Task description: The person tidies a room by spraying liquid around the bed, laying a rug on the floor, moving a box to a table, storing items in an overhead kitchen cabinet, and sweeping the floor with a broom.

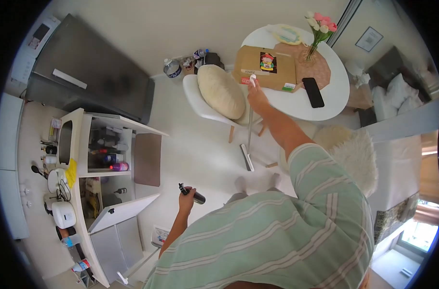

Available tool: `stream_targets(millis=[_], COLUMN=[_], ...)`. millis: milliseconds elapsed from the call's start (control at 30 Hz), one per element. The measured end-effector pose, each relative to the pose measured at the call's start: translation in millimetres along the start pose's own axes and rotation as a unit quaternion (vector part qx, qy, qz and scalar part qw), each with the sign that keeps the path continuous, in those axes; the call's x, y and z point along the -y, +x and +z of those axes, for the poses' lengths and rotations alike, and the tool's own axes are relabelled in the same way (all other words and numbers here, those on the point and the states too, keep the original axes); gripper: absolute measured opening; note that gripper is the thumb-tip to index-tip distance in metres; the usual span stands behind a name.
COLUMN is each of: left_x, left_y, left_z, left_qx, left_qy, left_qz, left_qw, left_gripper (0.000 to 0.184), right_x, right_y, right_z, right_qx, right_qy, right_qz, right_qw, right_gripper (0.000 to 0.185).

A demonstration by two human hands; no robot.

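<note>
My left hand [187, 197] is wrapped round a dark bottle [198, 197] with a black pump or spray top, held out over the floor near the open cabinet. On the other side, my right hand [256, 91] grips the white upper end of a long-handled floor mop [249, 126], close to the table edge. Its narrow white and dark head [247, 158] rests on the floor ahead of my feet. Whether that head is a pad or a squeegee blade, I cannot tell. Just beyond my right hand lies a flat cardboard box [258, 67].
The round white table [306, 113] bears a phone [313, 92] and a vase of tulips [316, 41]. A white chair [194, 94] with a cushion [222, 91] stands beside it. At left, an open cabinet door [123, 212] juts out below a dark fridge [94, 62].
</note>
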State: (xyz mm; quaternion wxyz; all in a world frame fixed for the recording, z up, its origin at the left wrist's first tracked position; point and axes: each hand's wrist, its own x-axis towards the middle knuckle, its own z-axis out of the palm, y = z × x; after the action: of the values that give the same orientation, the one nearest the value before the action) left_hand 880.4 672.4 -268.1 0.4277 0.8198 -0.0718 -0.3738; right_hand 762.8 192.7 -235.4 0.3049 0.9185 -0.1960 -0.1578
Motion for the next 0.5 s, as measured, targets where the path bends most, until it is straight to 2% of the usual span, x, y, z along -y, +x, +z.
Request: stream_targets(millis=[33,100,167,233,267,333,400,433,500], left_x=[-4.8,-14.8,-28.9,-44.7,-55.0,-73.8,-106.0,-114.4,-183.0], left_y=[0.8,2.9,0.8,1.1,2.2,10.4,15.9,33.1,14.6], left_z=[4.5,15.6,31.4,53.0,63.8,94.1,129.3,148.6,201.0], left_qx=[0.0,-0.002,-0.005,-0.009,-0.012,-0.019,0.012,0.031,0.043], left_qy=[0.003,0.01,0.009,0.018,0.023,0.034,0.008,0.033,-0.031], left_qz=[0.004,0.01,0.021,0.037,0.047,0.105,0.135,0.182,0.232], left_qw=[1.0,1.0,1.0,0.999,0.999,0.994,0.991,0.982,0.971], left_gripper=[0.027,0.028,0.03,0.031,0.031,0.031,0.03,0.029,0.018], right_x=[3.1,27.8,26.5,6.0,2.7,-5.2,-10.0,-10.9,-16.1], right_y=[4.5,34.7,35.7,-2.0,-12.9,-36.7,-72.1,-92.8,-142.9], right_z=[15.9,66.8,76.0,22.4,16.8,15.7,17.3,18.7,34.1], right_qx=[0.0,-0.093,-0.114,-0.065,-0.069,-0.075,-0.104,-0.113,-0.147], right_qy=[-0.002,0.093,0.128,0.102,0.158,0.27,0.385,0.44,0.49], right_qz=[-0.009,0.077,0.079,-0.002,-0.006,-0.012,0.051,0.079,0.128], right_qw=[1.0,0.988,0.982,0.993,0.985,0.96,0.916,0.887,0.85], right_gripper=[0.037,0.035,0.033,0.033,0.033,0.033,0.039,0.042,0.045])
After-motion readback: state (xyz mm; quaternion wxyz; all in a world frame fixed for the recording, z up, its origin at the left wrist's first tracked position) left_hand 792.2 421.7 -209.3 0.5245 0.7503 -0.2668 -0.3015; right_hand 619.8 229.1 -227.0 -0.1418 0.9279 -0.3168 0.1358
